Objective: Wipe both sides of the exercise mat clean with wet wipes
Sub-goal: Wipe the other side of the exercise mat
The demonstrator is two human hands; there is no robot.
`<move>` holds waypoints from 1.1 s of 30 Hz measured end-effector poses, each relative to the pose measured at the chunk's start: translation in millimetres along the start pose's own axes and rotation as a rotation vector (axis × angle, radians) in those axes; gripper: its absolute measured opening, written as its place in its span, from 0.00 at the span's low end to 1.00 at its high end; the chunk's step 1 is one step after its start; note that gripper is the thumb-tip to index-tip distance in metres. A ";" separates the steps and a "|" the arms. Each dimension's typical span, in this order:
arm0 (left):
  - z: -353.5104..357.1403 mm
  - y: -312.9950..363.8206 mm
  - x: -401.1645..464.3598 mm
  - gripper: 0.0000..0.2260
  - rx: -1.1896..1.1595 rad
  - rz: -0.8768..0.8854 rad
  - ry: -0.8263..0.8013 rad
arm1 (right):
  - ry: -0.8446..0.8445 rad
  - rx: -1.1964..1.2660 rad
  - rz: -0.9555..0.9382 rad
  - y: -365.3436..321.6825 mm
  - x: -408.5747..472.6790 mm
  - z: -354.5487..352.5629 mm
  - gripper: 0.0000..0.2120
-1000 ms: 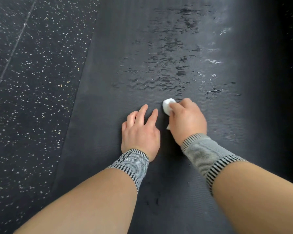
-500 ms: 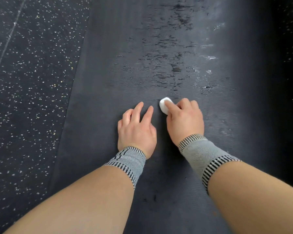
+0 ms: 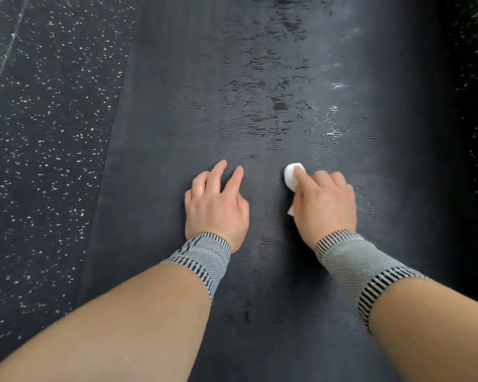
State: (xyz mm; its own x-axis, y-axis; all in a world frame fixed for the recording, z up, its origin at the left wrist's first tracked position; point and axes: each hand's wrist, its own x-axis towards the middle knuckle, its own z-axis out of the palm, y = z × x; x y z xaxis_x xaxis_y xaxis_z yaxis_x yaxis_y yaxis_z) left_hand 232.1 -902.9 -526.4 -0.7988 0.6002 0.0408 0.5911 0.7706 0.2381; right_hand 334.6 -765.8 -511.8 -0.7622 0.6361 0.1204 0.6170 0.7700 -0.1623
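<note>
While R hand [image 3: 324,201] grips balled wet wipe [image 3: 293,175] on exercise mat [image 3: 155,150] | L hand [image 3: 215,202] braces w/ relaxed fingers, hands apart | tip: overlap strokes toward dry near end, keep pressure even.

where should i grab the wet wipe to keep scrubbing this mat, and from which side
Grip the wet wipe from above and behind, as the right hand does: forefinger along the top of the bunched wad, its loose tail tucked under the palm. It is a small soft lump flat on the mat, so only pressure from above probably keeps it bunched.
</note>
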 end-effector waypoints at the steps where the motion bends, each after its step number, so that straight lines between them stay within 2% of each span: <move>1: 0.9 -0.9 0.5 0.20 0.003 -0.005 0.008 | 0.006 -0.023 0.044 18.1 -1.8 -3.2 0.19; 4: 1.7 -2.5 1.6 0.19 -0.018 -0.024 0.018 | -0.002 0.007 0.153 46.0 -8.7 -6.4 0.25; 6: 1.0 -0.1 0.4 0.19 -0.019 -0.019 0.008 | 0.016 0.016 0.157 46.8 -11.2 -0.9 0.28; 13: 0.9 17.1 -4.0 0.20 -0.018 -0.038 -0.001 | 0.018 0.035 0.147 48.0 -11.6 -0.4 0.16; 16: 8.3 63.8 -3.4 0.21 -0.070 0.063 -0.054 | -0.022 0.028 0.149 48.1 -11.0 -0.8 0.18; 20: 23.9 96.4 3.3 0.22 -0.027 -0.120 -0.077 | -0.016 0.026 0.147 47.6 -10.5 -3.6 0.21; 23: 27.0 97.8 3.3 0.21 0.001 -0.127 -0.048 | -0.028 0.052 0.142 47.5 -9.5 -4.7 0.21; 27: 23.7 102.7 2.3 0.22 0.027 -0.122 -0.062 | -0.032 -0.006 0.024 72.9 -14.1 -11.4 0.21; 29: 24.5 101.6 2.4 0.22 0.028 -0.126 -0.068 | -0.055 -0.077 0.141 103.3 -21.5 -16.4 0.21; 33: 23.5 102.2 2.2 0.22 0.034 -0.134 -0.069 | -0.044 -0.102 0.568 131.5 -26.2 -28.1 0.20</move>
State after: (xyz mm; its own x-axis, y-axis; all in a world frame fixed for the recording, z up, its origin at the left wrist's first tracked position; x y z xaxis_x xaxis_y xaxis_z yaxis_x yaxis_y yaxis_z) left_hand 293.3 -817.8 -524.8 -0.8618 0.5041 -0.0559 0.4844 0.8508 0.2039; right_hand 441.2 -679.8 -508.8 -0.3122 0.9500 0.0004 0.9458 0.3108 -0.0939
